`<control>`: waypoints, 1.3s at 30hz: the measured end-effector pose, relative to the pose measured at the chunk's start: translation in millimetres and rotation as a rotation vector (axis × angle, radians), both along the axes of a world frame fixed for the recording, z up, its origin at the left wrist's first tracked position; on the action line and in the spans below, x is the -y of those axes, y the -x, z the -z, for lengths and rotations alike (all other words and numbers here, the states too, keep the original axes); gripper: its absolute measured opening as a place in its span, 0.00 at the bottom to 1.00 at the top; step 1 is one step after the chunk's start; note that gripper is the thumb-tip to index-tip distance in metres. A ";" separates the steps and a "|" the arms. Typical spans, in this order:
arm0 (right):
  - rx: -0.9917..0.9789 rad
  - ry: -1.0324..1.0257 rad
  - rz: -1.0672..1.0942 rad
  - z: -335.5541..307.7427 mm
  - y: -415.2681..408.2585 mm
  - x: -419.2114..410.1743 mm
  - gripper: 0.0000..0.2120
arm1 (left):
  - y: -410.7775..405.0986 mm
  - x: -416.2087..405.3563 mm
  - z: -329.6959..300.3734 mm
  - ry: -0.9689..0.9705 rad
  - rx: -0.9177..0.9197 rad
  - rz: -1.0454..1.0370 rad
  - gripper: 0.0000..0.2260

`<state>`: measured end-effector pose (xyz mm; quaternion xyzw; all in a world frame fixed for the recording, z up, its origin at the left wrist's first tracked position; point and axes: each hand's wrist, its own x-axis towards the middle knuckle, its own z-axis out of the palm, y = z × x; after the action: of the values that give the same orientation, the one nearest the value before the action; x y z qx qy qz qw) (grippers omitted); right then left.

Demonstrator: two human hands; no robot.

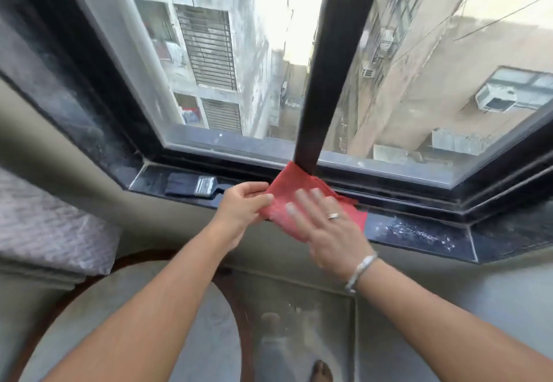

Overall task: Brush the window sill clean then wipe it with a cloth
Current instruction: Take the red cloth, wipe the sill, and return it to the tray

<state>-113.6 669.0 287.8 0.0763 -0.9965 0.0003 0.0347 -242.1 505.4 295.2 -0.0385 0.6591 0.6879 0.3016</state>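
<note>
A red cloth (287, 190) lies on the black window sill (419, 232) below the window's dark centre post. My left hand (242, 205) pinches the cloth's left edge between thumb and fingers. My right hand (323, 226) lies flat on top of the cloth with fingers spread, pressing it to the sill. A paintbrush (191, 185) with dark bristles and a metal ferrule rests on the sill to the left of my left hand. White dust specks (419, 230) cover the sill to the right of the cloth.
The black window frame (311, 88) and glass rise directly behind the sill. A patterned cushion (51, 226) sits at the left. A round-edged table (179, 322) stands below my arms, and the dusty floor (299, 322) lies under the sill.
</note>
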 end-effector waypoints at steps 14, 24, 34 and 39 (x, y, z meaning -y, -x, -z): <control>0.082 0.042 0.089 36.8 24.5 -19.5 0.35 | 18.7 -32.8 59.7 1.057 -0.821 -0.073 0.40; 0.202 -0.110 0.565 33.1 -96.5 -146.1 0.46 | 17.3 -52.0 74.9 1.112 -0.815 -0.123 0.40; 0.023 -0.017 0.798 26.2 -63.5 -65.7 0.30 | 14.6 -52.1 70.9 1.087 -0.812 -0.112 0.39; 0.029 0.072 0.521 32.3 6.8 3.9 0.38 | 13.7 -50.0 70.2 1.090 -0.816 -0.100 0.39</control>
<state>-120.5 665.1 255.4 -0.1842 -0.9822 0.0278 0.0222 -255.8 555.4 225.0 0.0470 0.9698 0.2302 -0.0654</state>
